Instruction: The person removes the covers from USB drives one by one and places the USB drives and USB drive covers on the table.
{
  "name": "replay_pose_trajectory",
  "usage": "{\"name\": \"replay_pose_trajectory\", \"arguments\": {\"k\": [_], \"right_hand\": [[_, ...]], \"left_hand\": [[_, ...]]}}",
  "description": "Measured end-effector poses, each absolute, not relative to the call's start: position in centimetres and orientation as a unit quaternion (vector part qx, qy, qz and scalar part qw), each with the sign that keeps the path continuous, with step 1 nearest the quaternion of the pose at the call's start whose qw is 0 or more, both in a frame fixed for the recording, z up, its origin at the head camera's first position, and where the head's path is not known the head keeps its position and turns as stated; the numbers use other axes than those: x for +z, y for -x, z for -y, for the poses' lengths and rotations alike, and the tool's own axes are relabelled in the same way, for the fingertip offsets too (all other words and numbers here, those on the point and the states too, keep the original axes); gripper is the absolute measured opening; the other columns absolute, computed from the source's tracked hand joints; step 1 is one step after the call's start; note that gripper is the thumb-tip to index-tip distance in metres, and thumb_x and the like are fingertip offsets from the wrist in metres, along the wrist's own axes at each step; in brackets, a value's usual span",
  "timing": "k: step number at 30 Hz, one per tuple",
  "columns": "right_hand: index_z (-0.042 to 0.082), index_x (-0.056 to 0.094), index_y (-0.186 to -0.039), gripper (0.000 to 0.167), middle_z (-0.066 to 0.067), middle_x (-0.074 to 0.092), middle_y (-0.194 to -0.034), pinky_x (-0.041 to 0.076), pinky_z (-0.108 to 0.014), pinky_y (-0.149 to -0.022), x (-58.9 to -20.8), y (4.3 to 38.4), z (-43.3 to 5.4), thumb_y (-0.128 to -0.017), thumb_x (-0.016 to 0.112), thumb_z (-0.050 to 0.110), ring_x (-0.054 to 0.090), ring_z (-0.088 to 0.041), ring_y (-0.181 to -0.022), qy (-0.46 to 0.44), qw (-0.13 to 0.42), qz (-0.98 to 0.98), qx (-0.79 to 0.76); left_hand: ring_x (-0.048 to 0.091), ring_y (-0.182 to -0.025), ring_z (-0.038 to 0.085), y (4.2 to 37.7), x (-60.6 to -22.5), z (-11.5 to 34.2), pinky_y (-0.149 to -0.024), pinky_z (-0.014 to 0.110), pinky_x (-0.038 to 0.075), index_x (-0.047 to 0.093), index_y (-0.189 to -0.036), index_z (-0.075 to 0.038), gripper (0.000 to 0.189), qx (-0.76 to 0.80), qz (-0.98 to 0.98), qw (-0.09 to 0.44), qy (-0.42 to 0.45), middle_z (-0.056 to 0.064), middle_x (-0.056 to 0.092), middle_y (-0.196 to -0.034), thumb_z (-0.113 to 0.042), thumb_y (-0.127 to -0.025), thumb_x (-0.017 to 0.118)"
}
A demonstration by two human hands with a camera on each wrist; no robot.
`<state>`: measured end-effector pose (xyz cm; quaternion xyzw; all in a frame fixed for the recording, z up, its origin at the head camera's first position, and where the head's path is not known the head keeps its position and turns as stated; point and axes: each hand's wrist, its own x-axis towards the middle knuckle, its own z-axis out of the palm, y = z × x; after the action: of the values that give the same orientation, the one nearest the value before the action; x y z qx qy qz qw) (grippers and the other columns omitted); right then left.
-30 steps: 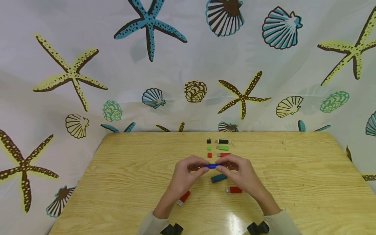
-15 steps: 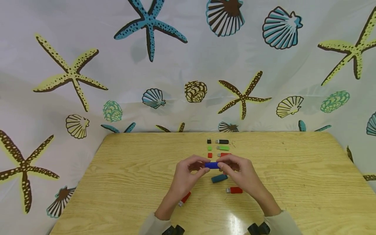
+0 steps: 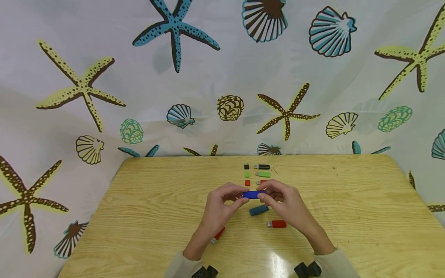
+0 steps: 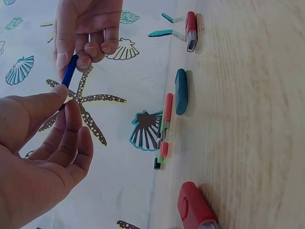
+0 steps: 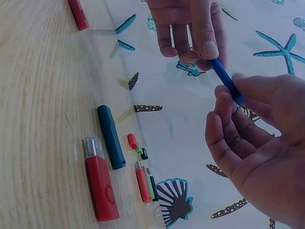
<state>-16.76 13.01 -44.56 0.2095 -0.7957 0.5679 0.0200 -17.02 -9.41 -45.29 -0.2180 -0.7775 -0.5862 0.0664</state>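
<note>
Both hands hold a small blue USB stick above the middle of the table, one at each end. No metal plug shows on it. My left hand pinches its left end between thumb and fingers, and my right hand pinches the right end the same way. The two wrist views show the blue stick bridging the thumbs and fingertips. Below the hands lies a teal USB stick, its plug covered. A red USB stick with a bare plug is near the right wrist; another red stick is partly hidden by the left forearm.
Farther back, a black cap, a green cap and a red cap line up. Beside them lie a black stick, a green stick and a partly covered red stick. A patterned cloth hangs behind the wooden table.
The blue USB stick has turned between the hands, from a thin edge to a broader face. The right fingers have shifted slightly on its end. Things on the table have stayed put.
</note>
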Motion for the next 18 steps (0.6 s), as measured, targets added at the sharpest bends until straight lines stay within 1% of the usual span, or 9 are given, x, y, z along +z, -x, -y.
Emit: {"name": "replay_pose_trajectory", "arguments": {"k": [4,6,12,18], "right_hand": [[0.013,0.072,-0.113,0.018,0.001,0.071,-0.091,0.06,-0.033,-0.072,-44.36,16.65,-13.28,-0.095,0.076,0.016,0.068,-0.019,-0.079,-0.212,0.022,0.806,0.551],[0.013,0.072,-0.112,0.019,0.003,0.071,-0.092,0.06,-0.033,-0.073,-44.25,16.62,-13.36,-0.094,0.078,0.015,0.067,-0.016,-0.081,-0.216,0.027,0.81,0.544],[0.01,0.074,-0.11,0.021,0.002,0.07,-0.097,0.061,-0.03,-0.074,-44.13,16.73,-13.62,-0.09,0.08,0.009,0.067,-0.016,-0.083,-0.238,0.041,0.811,0.532],[0.012,0.075,-0.11,0.022,0.002,0.07,-0.103,0.06,-0.028,-0.074,-44.17,17.0,-13.99,-0.089,0.081,0.007,0.068,-0.017,-0.085,-0.251,0.035,0.812,0.526]], "left_hand": [[0.071,-0.086,0.02,17.06,-45.3,9.39,-0.079,0.032,0.06,0.078,-0.111,-0.005,0.021,-0.578,0.782,0.066,0.222,0.003,0.073,-0.1,-0.009,-0.091,0.078],[0.071,-0.086,0.019,17.06,-45.29,9.38,-0.079,0.032,0.06,0.078,-0.111,-0.005,0.021,-0.576,0.783,0.067,0.226,0.003,0.073,-0.1,-0.009,-0.091,0.078],[0.071,-0.087,0.02,17.07,-45.34,9.38,-0.079,0.033,0.06,0.078,-0.112,-0.005,0.021,-0.575,0.78,0.069,0.237,0.004,0.074,-0.101,-0.01,-0.091,0.077],[0.071,-0.087,0.02,17.08,-45.43,9.33,-0.081,0.032,0.06,0.079,-0.111,-0.007,0.02,-0.575,0.781,0.06,0.235,0.004,0.075,-0.101,-0.01,-0.091,0.078]]}}
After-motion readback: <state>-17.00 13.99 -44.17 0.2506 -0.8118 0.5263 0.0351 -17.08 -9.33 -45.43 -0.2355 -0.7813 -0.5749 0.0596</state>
